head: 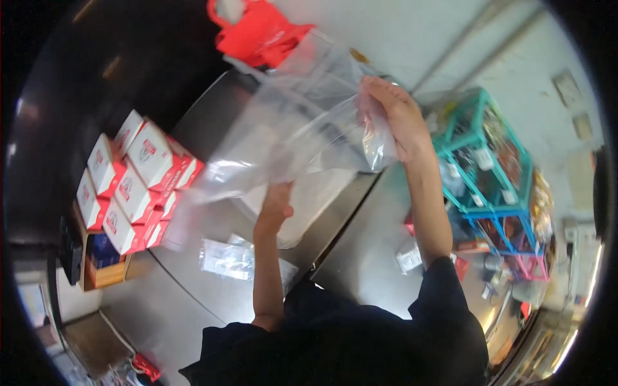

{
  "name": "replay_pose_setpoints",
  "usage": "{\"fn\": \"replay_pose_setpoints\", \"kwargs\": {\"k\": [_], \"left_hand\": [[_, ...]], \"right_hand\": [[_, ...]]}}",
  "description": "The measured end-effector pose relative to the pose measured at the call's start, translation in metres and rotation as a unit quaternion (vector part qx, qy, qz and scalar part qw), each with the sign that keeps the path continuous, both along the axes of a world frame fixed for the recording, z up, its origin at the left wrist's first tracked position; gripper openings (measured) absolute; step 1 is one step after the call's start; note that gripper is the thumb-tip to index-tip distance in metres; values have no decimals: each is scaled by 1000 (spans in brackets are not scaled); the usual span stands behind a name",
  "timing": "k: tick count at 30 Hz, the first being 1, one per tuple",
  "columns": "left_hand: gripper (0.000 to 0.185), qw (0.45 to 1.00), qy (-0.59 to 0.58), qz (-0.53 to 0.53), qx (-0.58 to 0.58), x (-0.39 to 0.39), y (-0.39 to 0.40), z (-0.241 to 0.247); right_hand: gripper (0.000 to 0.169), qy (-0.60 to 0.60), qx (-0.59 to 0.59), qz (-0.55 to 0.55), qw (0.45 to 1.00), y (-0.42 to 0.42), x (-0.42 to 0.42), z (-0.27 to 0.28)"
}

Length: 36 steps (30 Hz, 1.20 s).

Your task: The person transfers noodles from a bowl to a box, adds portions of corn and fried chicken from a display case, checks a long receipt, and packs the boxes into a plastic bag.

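Observation:
A large clear plastic bag (pixel 309 116) is spread in the air in front of me. My right hand (pixel 393 116) grips its edge on the right, and a fold of film hangs below the fingers. My left hand (pixel 277 205) is at the bag's lower side. Its fingers point away from me and are blurred behind the film, so I cannot tell whether they grip it. Under the bag, a pale flat sheet or board (pixel 309 212) rests on the metal table (pixel 193 270). Beyond the bag lies a red bag with handles (pixel 265 36), partly covered by the film.
Red-and-white cartons (pixel 145 178) are stacked at left over an open box (pixel 108 265). Small clear packets (pixel 227 258) lie beside my left forearm. On the right stand teal, blue and pink plastic baskets (pixel 483 159) of packaged goods, near a white label (pixel 409 259). A gap (pixel 345 217) divides the tabletops.

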<state>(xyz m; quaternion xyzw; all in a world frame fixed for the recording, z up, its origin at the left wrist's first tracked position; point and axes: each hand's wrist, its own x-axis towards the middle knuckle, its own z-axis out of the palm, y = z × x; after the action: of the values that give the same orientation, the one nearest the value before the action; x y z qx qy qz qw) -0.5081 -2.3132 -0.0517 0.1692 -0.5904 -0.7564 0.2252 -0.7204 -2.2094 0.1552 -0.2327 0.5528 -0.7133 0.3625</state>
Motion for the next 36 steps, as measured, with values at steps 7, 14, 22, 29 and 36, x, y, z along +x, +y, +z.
{"fn": "replay_pose_setpoints", "kwargs": {"k": [7, 14, 22, 29, 36], "left_hand": [[38, 967, 83, 170, -169, 70, 15, 51], [27, 965, 153, -206, 44, 6, 164, 153], [22, 967, -213, 124, -58, 13, 273, 143], [38, 915, -192, 155, -320, 51, 289, 69], [19, 974, -200, 6, 108, 50, 345, 95]], "right_hand": [[23, 159, 70, -42, 984, 163, 11, 40], [31, 289, 105, -224, 925, 337, 28, 41], [19, 424, 163, -474, 754, 424, 58, -42], [12, 233, 97, -200, 947, 343, 176, -104], [23, -283, -67, -45, 956, 362, 169, -142]]}}
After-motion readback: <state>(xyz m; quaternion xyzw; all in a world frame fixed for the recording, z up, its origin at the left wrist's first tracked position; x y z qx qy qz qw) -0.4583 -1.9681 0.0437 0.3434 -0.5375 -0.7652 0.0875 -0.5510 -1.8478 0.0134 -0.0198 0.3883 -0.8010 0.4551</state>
